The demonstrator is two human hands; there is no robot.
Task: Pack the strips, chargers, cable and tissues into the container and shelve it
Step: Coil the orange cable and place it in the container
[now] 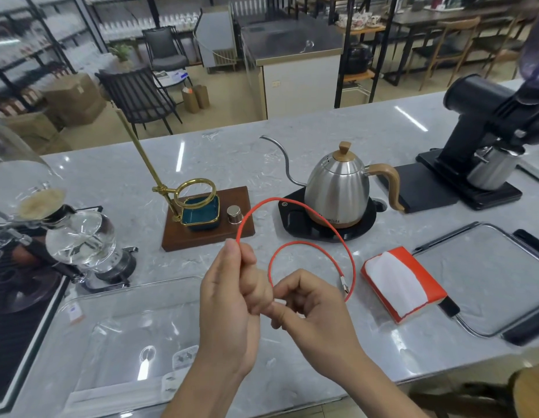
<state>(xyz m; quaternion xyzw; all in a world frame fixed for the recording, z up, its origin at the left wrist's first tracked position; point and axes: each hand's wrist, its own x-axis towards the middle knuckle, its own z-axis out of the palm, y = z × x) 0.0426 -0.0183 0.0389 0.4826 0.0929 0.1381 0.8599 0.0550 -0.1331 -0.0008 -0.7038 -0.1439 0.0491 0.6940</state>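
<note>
Holding a thin red charging cable (295,245) above the table, both hands meet over the near edge. The left hand (229,300) has its grip curled round the cable, thumb and forefinger pinching it at the top; the right hand (310,306) has its grip curled too, pinching the cable where the hands touch. The cable stands in two loops, its metal plug hanging just right of the right hand. Below the hands, a clear plastic container (117,336) sits on the grey marble table (383,351). Right of the hands lies a red and white pack of tissues (404,285), touching the corner of a clear lid with black clips (491,276). Farther back stand a glass siphon brewer (78,239), a wooden base with a brass ring stand (202,212), a steel gooseneck kettle (337,188) and a black grinder (485,122).
</note>
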